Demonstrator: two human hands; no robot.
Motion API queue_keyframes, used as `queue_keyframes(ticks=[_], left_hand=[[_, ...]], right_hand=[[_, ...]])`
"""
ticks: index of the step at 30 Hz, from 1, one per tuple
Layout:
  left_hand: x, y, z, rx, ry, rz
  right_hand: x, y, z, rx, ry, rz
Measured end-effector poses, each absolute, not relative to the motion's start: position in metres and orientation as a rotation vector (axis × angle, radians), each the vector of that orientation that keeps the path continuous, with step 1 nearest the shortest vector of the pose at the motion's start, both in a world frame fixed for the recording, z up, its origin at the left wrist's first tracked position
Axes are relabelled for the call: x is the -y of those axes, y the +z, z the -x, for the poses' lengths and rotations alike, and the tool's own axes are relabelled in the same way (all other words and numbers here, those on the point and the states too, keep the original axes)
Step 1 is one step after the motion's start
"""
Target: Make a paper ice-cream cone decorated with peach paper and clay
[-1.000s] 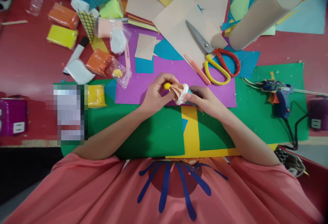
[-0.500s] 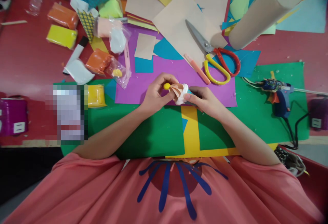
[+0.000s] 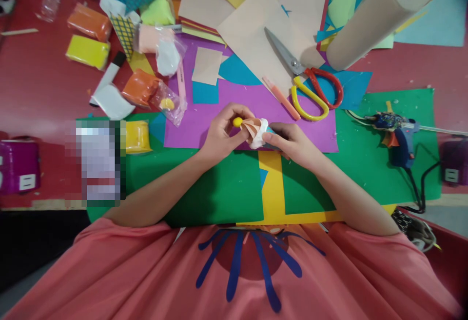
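Between my hands is a small paper ice cream cone (image 3: 252, 130) with a peach pleated top, a white clay band and a yellow ball at its left tip. My left hand (image 3: 224, 134) is closed around the pleated end, thumb in front and fingers behind. At the other end my right hand (image 3: 290, 142) grips the blue cone part, its thumb against the white band; most of the blue part is hidden by the fingers. Both hands are over the near edge of a purple sheet (image 3: 183, 132). Beyond them lie a peach marker (image 3: 281, 98) and large scissors (image 3: 305, 73).
A glue gun (image 3: 400, 137) with a cord lies at right on the green sheet (image 3: 358, 173). A thick paper roll (image 3: 376, 22) is at the back right. Clay packets (image 3: 87, 51) and several finished cones (image 3: 122, 27) fill the back left. A yellow packet (image 3: 137, 137) lies left.
Almost nothing differs. My right thumb has shifted very slightly on the cone beside the white band; both hands keep their hold in the same place.
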State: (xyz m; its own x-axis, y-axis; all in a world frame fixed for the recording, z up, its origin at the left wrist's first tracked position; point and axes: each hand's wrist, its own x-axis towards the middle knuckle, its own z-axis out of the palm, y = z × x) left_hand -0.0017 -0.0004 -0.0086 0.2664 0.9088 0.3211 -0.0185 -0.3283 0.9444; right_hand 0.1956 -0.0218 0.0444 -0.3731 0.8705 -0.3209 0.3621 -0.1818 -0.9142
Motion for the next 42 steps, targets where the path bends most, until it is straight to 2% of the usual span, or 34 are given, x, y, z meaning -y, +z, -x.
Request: queue_keyframes(ticks=[23,30,42], left_hand=[[-0.004,-0.014,0.004,-0.743,1.268,-1.562],[-0.005,-0.012,0.007,-0.871,1.200,-1.406],[-0.009,-0.011,0.005,-0.887,1.246,-1.327]], right_hand=[[0.021,0.043,-0.198,1.615,1.630,1.361],[0.020,0.044,-0.199,1.601,1.674,1.297],[0.021,0.040,-0.199,1.687,1.462,1.362]])
